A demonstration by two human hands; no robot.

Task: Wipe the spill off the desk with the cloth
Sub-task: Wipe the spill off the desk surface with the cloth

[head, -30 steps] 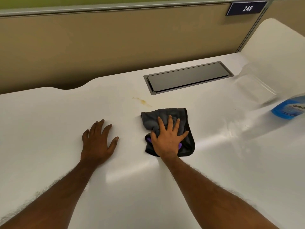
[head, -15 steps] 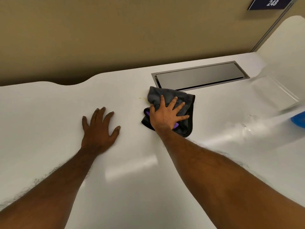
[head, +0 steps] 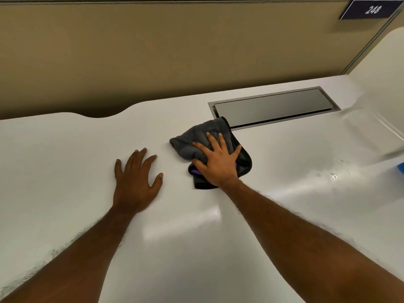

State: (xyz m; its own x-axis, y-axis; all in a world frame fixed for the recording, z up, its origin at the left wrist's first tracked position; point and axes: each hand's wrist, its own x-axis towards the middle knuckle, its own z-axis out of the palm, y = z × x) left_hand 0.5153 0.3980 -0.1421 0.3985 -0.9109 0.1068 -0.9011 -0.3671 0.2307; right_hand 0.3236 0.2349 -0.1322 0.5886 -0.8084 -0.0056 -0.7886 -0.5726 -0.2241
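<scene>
A dark grey cloth [head: 196,136] with a black edge and a purple patch lies bunched on the white desk [head: 65,149], just in front of the cable hatch. My right hand [head: 218,162] presses flat on the cloth with fingers spread and straight. My left hand [head: 135,180] rests flat on the bare desk to the left of the cloth, fingers spread. The yellowish spill is not visible; the cloth covers the spot where it was.
A grey metal cable hatch [head: 275,106] is set into the desk behind the cloth. A blue spray bottle [head: 401,168] shows at the right edge. A beige partition [head: 175,51] with a "248" sign [head: 371,9] backs the desk. Small droplets [head: 333,176] glisten at right.
My right hand has pushed the cloth away from me and over the yellowish stain, then slid it slightly left. My left hand has stayed flat on the desk.
</scene>
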